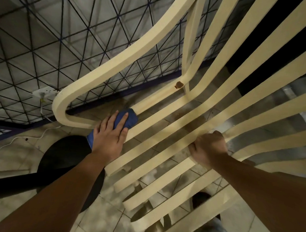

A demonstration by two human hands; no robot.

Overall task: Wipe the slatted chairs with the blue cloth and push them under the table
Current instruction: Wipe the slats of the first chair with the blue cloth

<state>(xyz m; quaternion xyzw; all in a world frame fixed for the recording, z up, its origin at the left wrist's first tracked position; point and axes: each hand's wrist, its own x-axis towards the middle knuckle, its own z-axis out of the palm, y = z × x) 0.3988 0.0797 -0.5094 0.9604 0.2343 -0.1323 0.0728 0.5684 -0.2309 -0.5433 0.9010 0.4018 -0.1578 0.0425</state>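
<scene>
Cream chair slats diagonal, lower-left to upper-right

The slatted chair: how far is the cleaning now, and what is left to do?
In hand: the left hand presses the blue cloth on the outermost slat of the slatted chair while the right hand grips a middle slat. Nothing looks clearly finished; a brown mark shows on the frame. Left: other slats, then pushing in.

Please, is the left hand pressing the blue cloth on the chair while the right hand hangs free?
No: in the head view the right hand grips a slat; the left hand does press the blue cloth on the chair.
</scene>
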